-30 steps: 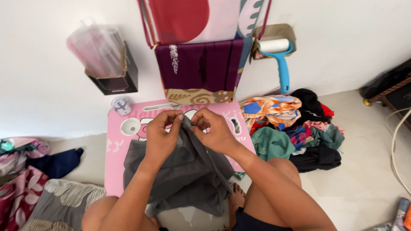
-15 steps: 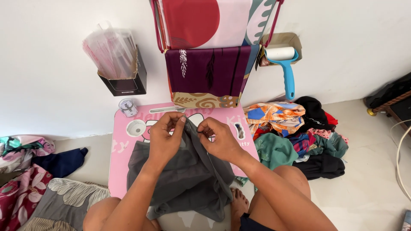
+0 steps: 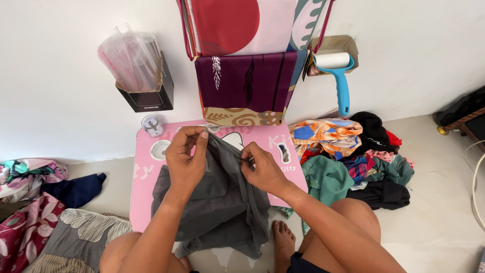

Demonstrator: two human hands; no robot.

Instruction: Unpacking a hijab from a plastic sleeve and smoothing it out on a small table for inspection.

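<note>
Left hand (image 3: 184,159): pinching the upper edge of the grey cloth (image 3: 214,202), fingers clamped on the fabric.
Right hand (image 3: 260,169): gripping the same edge just beside it, thumb and fingers closed.
Grey cloth: draped over the pink surface (image 3: 144,177), hanging off its near side.
Clothes pile (image 3: 348,156): on the floor, right of the surface.

Matt grey cloth (image 3: 217,202) lies on the glossy pink plastic table (image 3: 144,177).

Left hand (image 3: 186,161) lifted away from right hand (image 3: 262,169); grey cloth (image 3: 217,202) edge stretched wider, seemingly.
</note>
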